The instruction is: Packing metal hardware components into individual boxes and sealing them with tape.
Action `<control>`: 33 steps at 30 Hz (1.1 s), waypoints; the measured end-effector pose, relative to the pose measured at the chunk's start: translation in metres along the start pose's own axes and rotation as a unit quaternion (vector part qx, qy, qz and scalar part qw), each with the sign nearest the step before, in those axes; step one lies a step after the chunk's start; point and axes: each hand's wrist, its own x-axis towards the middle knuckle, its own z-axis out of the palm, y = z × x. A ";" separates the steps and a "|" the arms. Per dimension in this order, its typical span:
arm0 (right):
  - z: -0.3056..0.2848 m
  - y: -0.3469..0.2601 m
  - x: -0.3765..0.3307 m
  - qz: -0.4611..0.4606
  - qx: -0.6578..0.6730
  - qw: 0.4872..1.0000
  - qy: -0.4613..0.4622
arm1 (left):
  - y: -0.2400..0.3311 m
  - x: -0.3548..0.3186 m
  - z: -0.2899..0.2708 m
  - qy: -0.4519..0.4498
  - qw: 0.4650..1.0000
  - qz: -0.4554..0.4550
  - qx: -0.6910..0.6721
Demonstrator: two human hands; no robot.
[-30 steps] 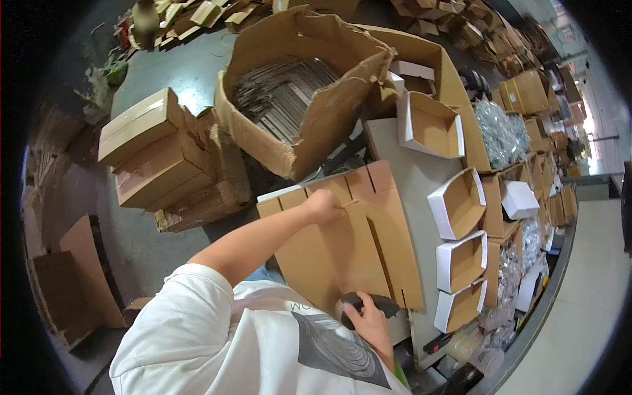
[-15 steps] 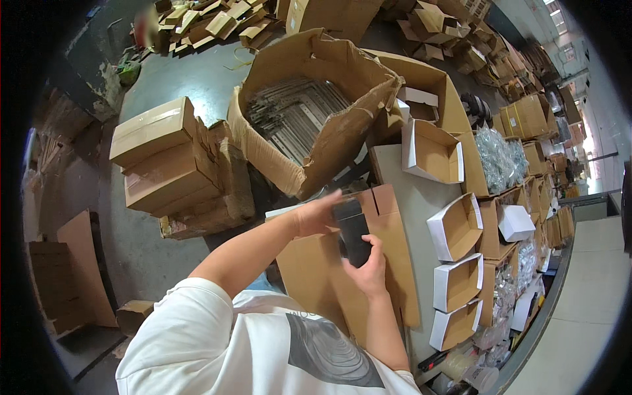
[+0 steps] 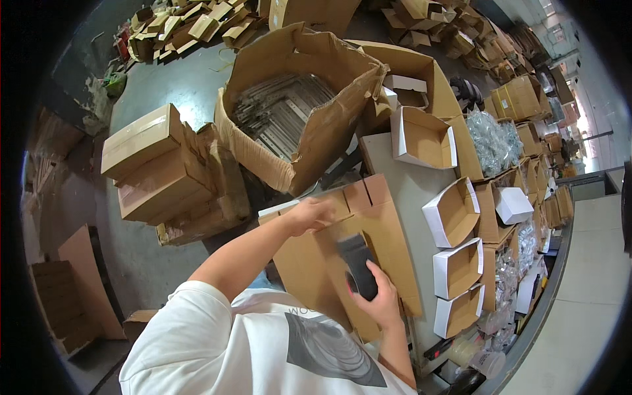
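Observation:
In my right hand [image 3: 380, 299] is a black handheld tool [image 3: 359, 260], shaped like a tape dispenser and smeared by motion at its upper end. My fingers and thumb wrap round its lower part. It is over a flattened brown cardboard box [image 3: 395, 263] lying on the table in front of me. My left hand [image 3: 311, 216] hovers at the left, above the far part of this cardboard. Its fingers look bent but are blurred, and nothing shows in them.
Beyond the table stands a large torn carton [image 3: 309, 151] holding stacked grey strips. Several open white-edged box trays [image 3: 457, 266] line the table's right side, next to clear plastic wrapping [image 3: 494, 145]. Closed brown cartons [image 3: 155, 168] are stacked on the floor at left.
My left hand has drawn back to the left, away from the black tool. My right hand has lowered and turned the tool nearer to me. The view has shifted slightly.

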 end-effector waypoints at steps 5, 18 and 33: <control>-0.001 -0.009 -0.007 0.020 -0.002 1.000 -0.001 | 0.005 0.002 0.000 -0.025 0.993 -0.068 -0.089; -0.012 -0.016 0.043 0.101 -0.146 0.976 -0.127 | -0.039 0.016 0.008 0.204 0.831 0.175 0.488; -0.029 0.028 -0.101 0.180 -0.100 0.976 -0.065 | -0.007 0.032 0.032 -0.116 0.824 0.210 0.513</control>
